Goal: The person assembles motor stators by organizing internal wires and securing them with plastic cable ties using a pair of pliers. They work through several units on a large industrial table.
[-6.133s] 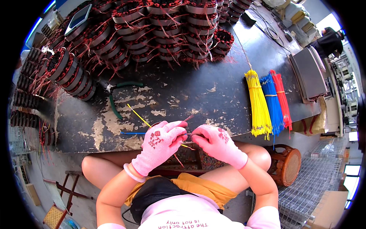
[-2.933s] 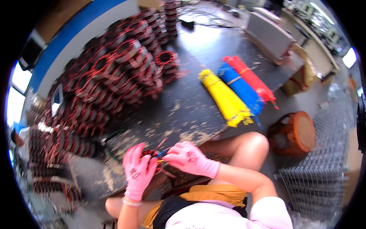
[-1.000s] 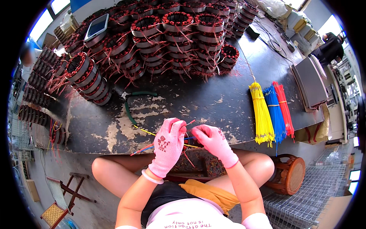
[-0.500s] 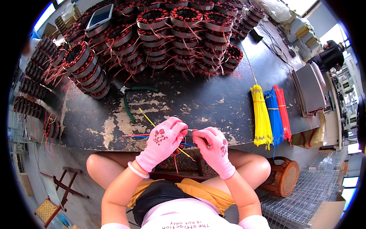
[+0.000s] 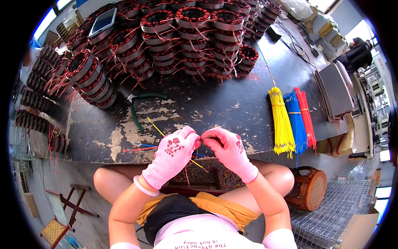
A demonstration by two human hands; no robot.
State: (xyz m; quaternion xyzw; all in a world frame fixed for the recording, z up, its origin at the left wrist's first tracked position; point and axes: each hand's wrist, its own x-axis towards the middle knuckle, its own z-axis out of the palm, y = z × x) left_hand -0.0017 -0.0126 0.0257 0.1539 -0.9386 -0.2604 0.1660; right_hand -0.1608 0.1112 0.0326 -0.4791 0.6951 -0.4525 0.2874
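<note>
Both my hands wear pink gloves and meet fingertip to fingertip over the bench's front edge. My left hand (image 5: 172,155) is closed around coloured lead wires. Out past it stick a yellow wire (image 5: 156,126), a red wire (image 5: 139,149) and a blue wire (image 5: 145,145); the yellow one comes out again below, pointing toward my lap. My right hand (image 5: 229,152) is pinched shut against the left fingertips, and what it grips there is hidden. Under the hands, thin reddish wires hang down, mostly covered by the gloves.
Stacks of wound motor stators (image 5: 192,37) fill the bench's far side, with a phone (image 5: 103,20) on top. Green-handled pliers (image 5: 133,108) lie left of centre. At right lie yellow (image 5: 282,122), blue (image 5: 295,120) and red wire bundles (image 5: 306,118) beside grey sheets (image 5: 333,91).
My right hand has moved left until its fingertips meet the left ones. The gap with a wire end between them has closed. The whole view has shifted slightly.
</note>
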